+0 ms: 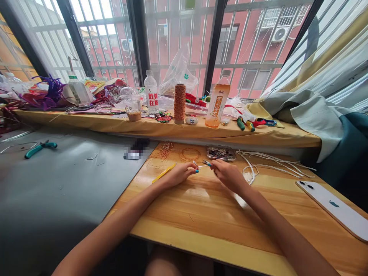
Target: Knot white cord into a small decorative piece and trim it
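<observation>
My left hand (pixel 179 173) is closed in a pinch over the wooden table, holding a short white cord (pixel 202 166) by one end. From its fingertips the cord stretches toward my right hand (pixel 228 175). That hand is wrapped around small pliers (pixel 206 162), whose metal jaws point left, close to the cord; their handles are hidden in my palm. Whether the jaws touch the cord I cannot tell. Just behind the right fingers sits a clear box (pixel 220 152) of small dark pieces. Coiled copper wire (pixel 189 155) lies behind my left hand, and yellow tweezers (pixel 163 173) lie beside it.
White cords (pixel 273 163) and a white phone (pixel 335 207) lie on the right. Teal-handled pliers (pixel 41 148) rest on the grey mat (pixel 71 184). Along the sill stand a wire spool (pixel 179 103), an orange drink bottle (pixel 218 100), a clear bottle (pixel 151 94) and a cup (pixel 133 109).
</observation>
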`<state>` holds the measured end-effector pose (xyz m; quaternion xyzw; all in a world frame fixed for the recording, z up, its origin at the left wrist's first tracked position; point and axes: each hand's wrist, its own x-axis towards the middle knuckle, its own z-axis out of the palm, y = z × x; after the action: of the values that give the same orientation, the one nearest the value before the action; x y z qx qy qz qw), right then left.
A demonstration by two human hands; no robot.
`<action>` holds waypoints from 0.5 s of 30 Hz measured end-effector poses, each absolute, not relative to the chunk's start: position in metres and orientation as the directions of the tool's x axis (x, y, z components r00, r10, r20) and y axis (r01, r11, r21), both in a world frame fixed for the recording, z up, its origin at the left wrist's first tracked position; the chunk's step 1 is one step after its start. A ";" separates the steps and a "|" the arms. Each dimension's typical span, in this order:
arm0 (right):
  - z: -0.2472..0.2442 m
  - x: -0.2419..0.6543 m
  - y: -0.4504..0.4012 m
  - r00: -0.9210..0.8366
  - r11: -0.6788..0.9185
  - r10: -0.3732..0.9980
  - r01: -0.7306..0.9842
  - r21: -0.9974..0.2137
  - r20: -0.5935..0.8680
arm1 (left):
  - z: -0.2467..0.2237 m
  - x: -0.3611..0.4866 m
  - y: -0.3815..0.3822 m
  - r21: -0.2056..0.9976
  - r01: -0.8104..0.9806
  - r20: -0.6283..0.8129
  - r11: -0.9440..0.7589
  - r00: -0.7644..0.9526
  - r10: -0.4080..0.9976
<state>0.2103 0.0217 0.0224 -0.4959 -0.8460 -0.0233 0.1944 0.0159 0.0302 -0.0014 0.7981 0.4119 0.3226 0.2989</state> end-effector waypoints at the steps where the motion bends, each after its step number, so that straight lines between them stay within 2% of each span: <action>1: 0.021 0.211 0.024 -0.431 0.539 0.823 0.798 -0.270 0.369 | -0.002 0.014 0.031 0.718 0.466 0.280 -0.517 0.487 0.827; 4: 0.011 0.205 0.027 -0.344 0.494 0.870 0.617 -0.613 0.354 | -0.003 0.009 0.031 0.571 0.560 0.303 -0.601 0.537 0.787; 7: -0.001 0.197 0.027 -0.238 0.347 0.935 0.464 -0.815 0.263 | -0.004 0.006 0.030 0.334 0.678 0.328 -0.655 0.568 0.755; 10: -0.009 0.194 0.029 -0.170 0.239 0.966 0.324 -0.915 0.192 | -0.005 0.005 0.028 0.169 0.700 0.345 -0.694 0.618 0.707; 15: -0.010 0.195 0.033 -0.069 0.161 0.986 0.117 -0.980 0.154 | -0.004 0.007 0.024 0.031 0.695 0.293 -0.719 0.681 0.671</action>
<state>0.1953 0.0334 -0.0101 -0.4735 -0.5824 0.4417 0.4915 0.0074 0.0245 -0.0037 0.9159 0.3727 0.1431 -0.0415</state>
